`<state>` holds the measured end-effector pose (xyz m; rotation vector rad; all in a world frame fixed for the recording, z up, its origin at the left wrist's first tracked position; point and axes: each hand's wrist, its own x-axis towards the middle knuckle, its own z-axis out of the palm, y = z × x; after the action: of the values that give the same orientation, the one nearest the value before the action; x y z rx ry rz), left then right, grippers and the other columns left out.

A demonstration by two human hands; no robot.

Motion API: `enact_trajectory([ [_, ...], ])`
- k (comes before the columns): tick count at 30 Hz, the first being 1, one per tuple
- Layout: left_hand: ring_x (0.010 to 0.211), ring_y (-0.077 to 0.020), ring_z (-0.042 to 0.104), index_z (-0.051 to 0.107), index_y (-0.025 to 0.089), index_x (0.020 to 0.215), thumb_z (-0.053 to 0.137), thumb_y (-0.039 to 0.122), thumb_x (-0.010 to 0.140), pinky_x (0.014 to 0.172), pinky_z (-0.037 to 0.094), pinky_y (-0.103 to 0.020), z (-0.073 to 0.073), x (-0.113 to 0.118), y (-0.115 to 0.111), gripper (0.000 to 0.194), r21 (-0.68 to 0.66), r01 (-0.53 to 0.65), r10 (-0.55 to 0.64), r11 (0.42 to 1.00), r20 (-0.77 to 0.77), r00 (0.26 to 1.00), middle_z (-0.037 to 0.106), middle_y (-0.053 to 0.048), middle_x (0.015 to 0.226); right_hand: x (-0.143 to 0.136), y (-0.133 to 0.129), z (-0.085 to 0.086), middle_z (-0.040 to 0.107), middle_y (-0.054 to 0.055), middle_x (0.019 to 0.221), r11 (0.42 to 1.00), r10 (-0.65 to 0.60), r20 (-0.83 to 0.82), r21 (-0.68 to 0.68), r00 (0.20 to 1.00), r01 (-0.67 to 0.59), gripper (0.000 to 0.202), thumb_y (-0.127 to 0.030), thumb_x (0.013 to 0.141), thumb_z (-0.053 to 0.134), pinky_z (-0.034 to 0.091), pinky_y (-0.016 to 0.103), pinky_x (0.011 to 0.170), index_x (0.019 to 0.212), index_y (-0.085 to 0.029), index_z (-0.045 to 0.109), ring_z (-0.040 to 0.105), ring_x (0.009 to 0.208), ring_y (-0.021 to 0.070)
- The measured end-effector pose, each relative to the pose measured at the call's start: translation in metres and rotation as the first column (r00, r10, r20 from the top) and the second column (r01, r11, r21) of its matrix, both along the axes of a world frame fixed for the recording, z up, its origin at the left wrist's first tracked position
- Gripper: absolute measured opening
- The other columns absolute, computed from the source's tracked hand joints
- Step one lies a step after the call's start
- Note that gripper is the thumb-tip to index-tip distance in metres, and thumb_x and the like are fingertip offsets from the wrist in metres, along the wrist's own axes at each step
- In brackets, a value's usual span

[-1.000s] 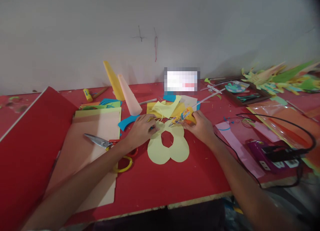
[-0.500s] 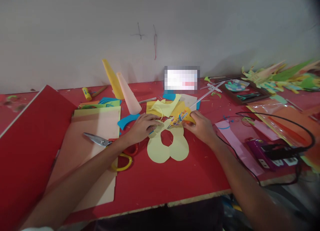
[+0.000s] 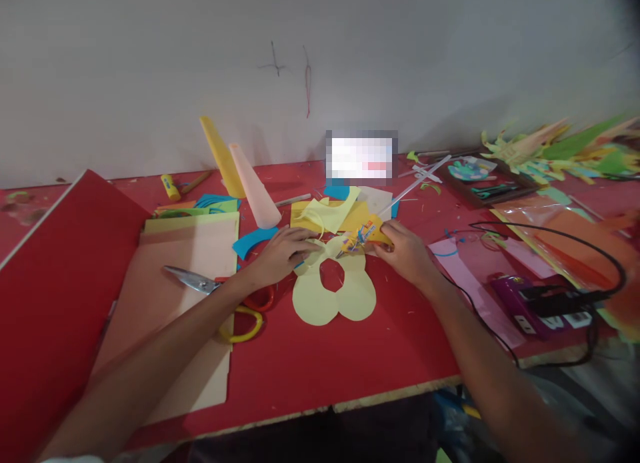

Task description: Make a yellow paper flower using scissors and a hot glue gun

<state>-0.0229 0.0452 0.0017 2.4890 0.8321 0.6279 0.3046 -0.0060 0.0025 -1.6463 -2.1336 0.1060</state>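
Observation:
A pale yellow flower-shaped paper (image 3: 314, 299) with a hole in its middle lies on the red table (image 3: 350, 369). My left hand (image 3: 285, 253) has its fingertips closed on the flower's upper left edge. My right hand (image 3: 403, 249) grips a yellow glue gun (image 3: 367, 233), whose tip points at the top of the flower and whose back end holds a long clear stick (image 3: 415, 188). Yellow paper scraps (image 3: 330, 216) lie just behind the flower.
Open scissors (image 3: 200, 281) rest on stacked peach sheets (image 3: 165, 316) at the left. Paper cones (image 3: 255, 189) stand behind. A bright screen (image 3: 361, 157) leans at the wall. A purple box (image 3: 523, 306) with a black cable lies right, near a dark tray (image 3: 470, 195).
The whole view has shifted slightly. Both hands, the glue gun and the flower paper keep nearly the same places relative to each other.

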Motion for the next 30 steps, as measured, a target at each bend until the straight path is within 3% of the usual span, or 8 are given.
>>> enact_trajectory([
  [12, 0.134, -0.0270, 0.060, 0.076, 0.034, 0.126, 0.055, 0.016, 0.101, 0.112, 0.046, -0.053, -0.003, -0.001, 0.003, 0.036, -0.001, 0.013, -0.013, 1.000, -0.016, 1.000, 0.067, -0.006, 0.144, 0.009, 0.000, 0.003, 0.066, 0.009, 0.102, 0.999, 0.045, -0.017, -0.020, 0.999, -0.046, 0.007, -0.018, 0.088, 0.056, 0.043, 0.031, 0.070, 0.093, -0.022, 0.057, 0.064, 0.093, 0.0254],
  [18, 0.136, -0.0281, 0.058, 0.075, 0.033, 0.128, 0.055, 0.017, 0.102, 0.113, 0.046, -0.053, -0.002, -0.003, 0.004, 0.037, -0.013, 0.019, -0.020, 1.000, -0.049, 0.999, 0.066, -0.005, 0.147, 0.018, 0.003, 0.000, 0.066, 0.009, 0.100, 0.994, 0.106, -0.053, 0.002, 0.993, -0.106, 0.010, -0.025, 0.093, 0.061, 0.041, 0.032, 0.069, 0.087, -0.023, 0.054, 0.062, 0.086, 0.0239],
  [27, 0.137, -0.0278, 0.057, 0.074, 0.033, 0.128, 0.053, 0.020, 0.103, 0.113, 0.045, -0.053, -0.002, -0.003, 0.004, 0.035, -0.010, 0.025, -0.025, 1.000, -0.053, 0.998, 0.065, -0.004, 0.147, 0.019, 0.000, 0.008, 0.065, 0.006, 0.092, 0.989, 0.135, -0.110, -0.047, 0.985, -0.141, 0.022, -0.033, 0.095, 0.063, 0.037, 0.030, 0.066, 0.080, -0.023, 0.051, 0.059, 0.078, 0.0211],
  [30, 0.137, -0.0282, 0.057, 0.074, 0.033, 0.128, 0.053, 0.021, 0.104, 0.113, 0.044, -0.054, -0.002, -0.004, 0.005, 0.035, -0.009, 0.028, -0.029, 1.000, -0.065, 0.997, 0.065, -0.004, 0.147, 0.021, -0.001, 0.007, 0.065, 0.006, 0.091, 0.986, 0.148, -0.114, -0.059, 0.982, -0.155, 0.019, -0.029, 0.093, 0.063, 0.036, 0.030, 0.066, 0.079, -0.023, 0.052, 0.058, 0.076, 0.0202],
])
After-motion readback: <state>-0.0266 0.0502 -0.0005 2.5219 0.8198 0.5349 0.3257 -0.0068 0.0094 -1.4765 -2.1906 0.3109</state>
